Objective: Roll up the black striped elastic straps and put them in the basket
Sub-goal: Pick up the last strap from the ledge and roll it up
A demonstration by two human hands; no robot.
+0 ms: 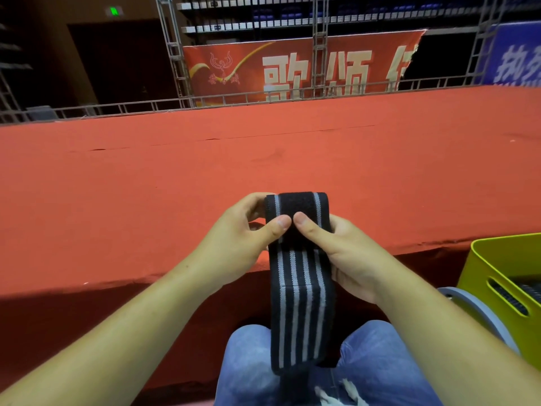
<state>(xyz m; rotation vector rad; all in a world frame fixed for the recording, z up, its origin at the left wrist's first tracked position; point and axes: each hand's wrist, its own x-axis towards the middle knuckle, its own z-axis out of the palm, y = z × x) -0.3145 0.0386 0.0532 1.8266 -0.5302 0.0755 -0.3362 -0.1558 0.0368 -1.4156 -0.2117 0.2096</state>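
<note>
Just below the middle of the view, at about 6 o'clock from centre, both hands hold one black striped strap [301, 303] upright between them. The left hand [243, 238] grips its rolled upper end from the 9 o'clock side, fingers curled behind it and thumb pressed on the front. The right hand [345, 256] does the same from the 3 o'clock side. The two thumb tips nearly meet on the front of the roll [295, 206]. From the roll the rest of the strap hangs straight down toward 6 o'clock, its grey stripes facing the camera, and drapes between the knees of a pair of blue jeans [380, 361]. The basket [497, 273], yellow-green with a slot handle, sits at about 4 o'clock from the hands, well apart from them, on a grey seat [474, 309]. Something dark and ribbed lies inside it, though whether it is a strap cannot be told. Beyond the hands, toward 12 o'clock, a red cloth-covered surface [205, 177] spreads wide, with a red banner [292, 68] behind a metal railing [222, 98] at its far edge.
</note>
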